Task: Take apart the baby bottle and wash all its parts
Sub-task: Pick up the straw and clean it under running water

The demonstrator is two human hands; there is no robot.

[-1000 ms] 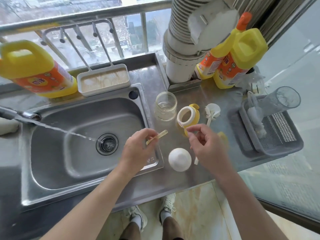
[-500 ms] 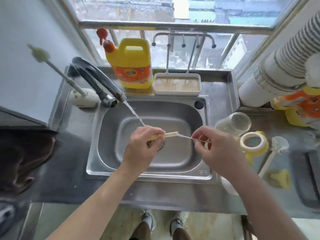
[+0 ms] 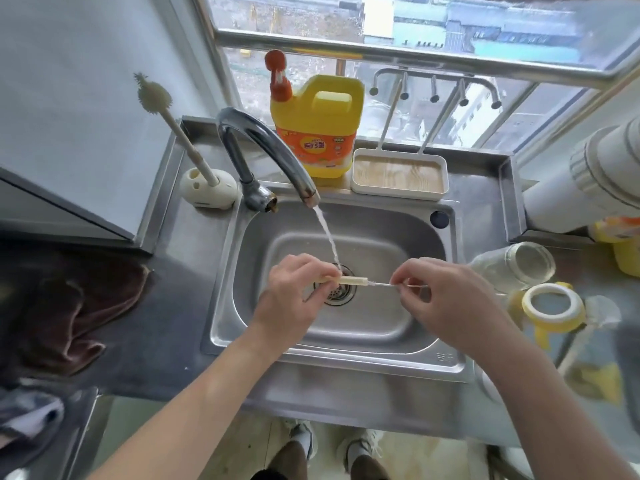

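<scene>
Over the sink [image 3: 381,230], right above the drain, a short pale-yellow straw [image 3: 353,280] sits level with the tap [image 3: 263,147] water landing on it. Left hand [image 3: 294,299] has its fingers curled round one end. Right hand [image 3: 446,303] pinches a thin wire brush [image 3: 381,284] poking out the other end. Both forearms reach in from below, hands near each other but apart.

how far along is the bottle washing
Done: the bottle is apart; the glass bottle and yellow ring lie separate on the counter. In hand: over the sink, under water from the tap, the left hand grips a small brush whose wire meets a thin tube pinched by the right hand. Left: the bottle and ring, it seems; whether they were washed cannot be told.
</scene>
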